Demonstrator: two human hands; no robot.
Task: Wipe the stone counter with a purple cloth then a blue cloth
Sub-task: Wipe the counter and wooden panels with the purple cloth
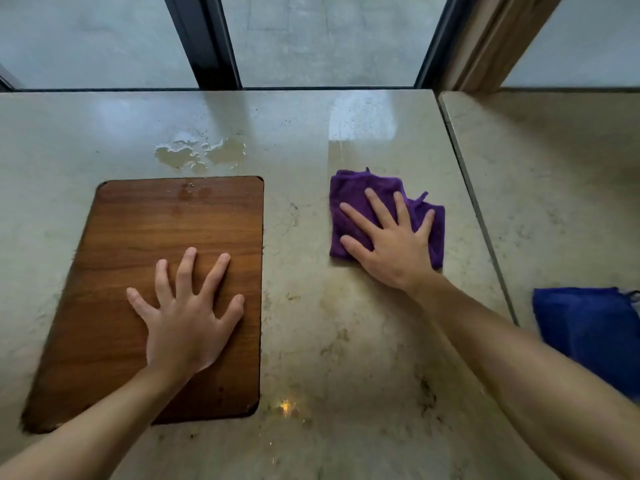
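The right hand (pixel 389 242) lies flat with fingers spread on the folded purple cloth (pixel 349 195), pressing it to the stone counter (pixel 304 306), likely to wipe under palm pressure rather than a pinch. The left hand (pixel 188 315), also flat and open, rests on the wooden board (pixel 166 223) left of the purple cloth, probably as a brace. A puddle (pixel 199 154) sits beyond the board, unwiped. The blue cloth (pixel 588 327) waits right of the purple cloth, near the right forearm.
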